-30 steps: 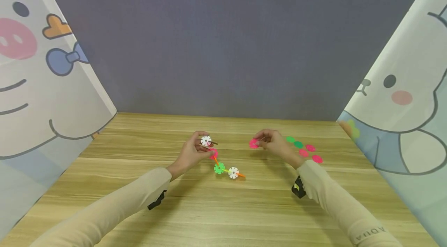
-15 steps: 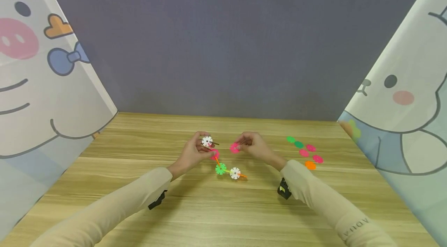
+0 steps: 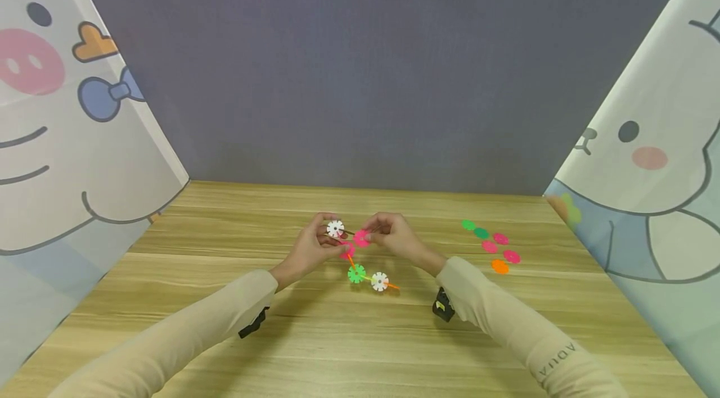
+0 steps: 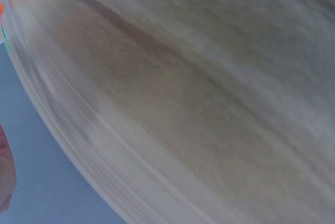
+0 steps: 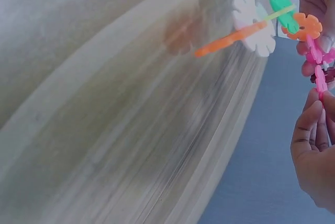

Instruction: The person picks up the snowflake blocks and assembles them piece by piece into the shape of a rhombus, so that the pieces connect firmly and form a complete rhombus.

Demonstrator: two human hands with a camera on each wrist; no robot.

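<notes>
My left hand (image 3: 312, 242) pinches a chain of slotted snowflake discs. Its parts include a white disc (image 3: 335, 228) near the fingertips, a dark brown one seen edge-on, a pink disc (image 3: 347, 250) by the thumb, a green disc (image 3: 356, 273) and a lower white disc (image 3: 379, 282). An orange disc (image 5: 230, 41) forms the hanging end in the right wrist view. Between thumb and fingers my right hand (image 3: 398, 237) pinches another pink disc (image 3: 362, 238). This disc is right at the dark brown disc's edge. Only a sliver of hand (image 4: 5, 174) enters the left wrist view.
Loose snowflake discs lie to the right on the wooden table (image 3: 360, 342): a light green disc (image 3: 468, 224), a dark green disc (image 3: 480, 233), several pink discs (image 3: 511, 257) and an orange disc (image 3: 500, 267). A grey panel (image 3: 360, 73) stands behind, with cartoon-printed panels either side.
My right hand has moved left, carrying the pink disc from apart to right beside the chain. The loose orange disc has come into view from behind the arm. My left hand has barely shifted.
</notes>
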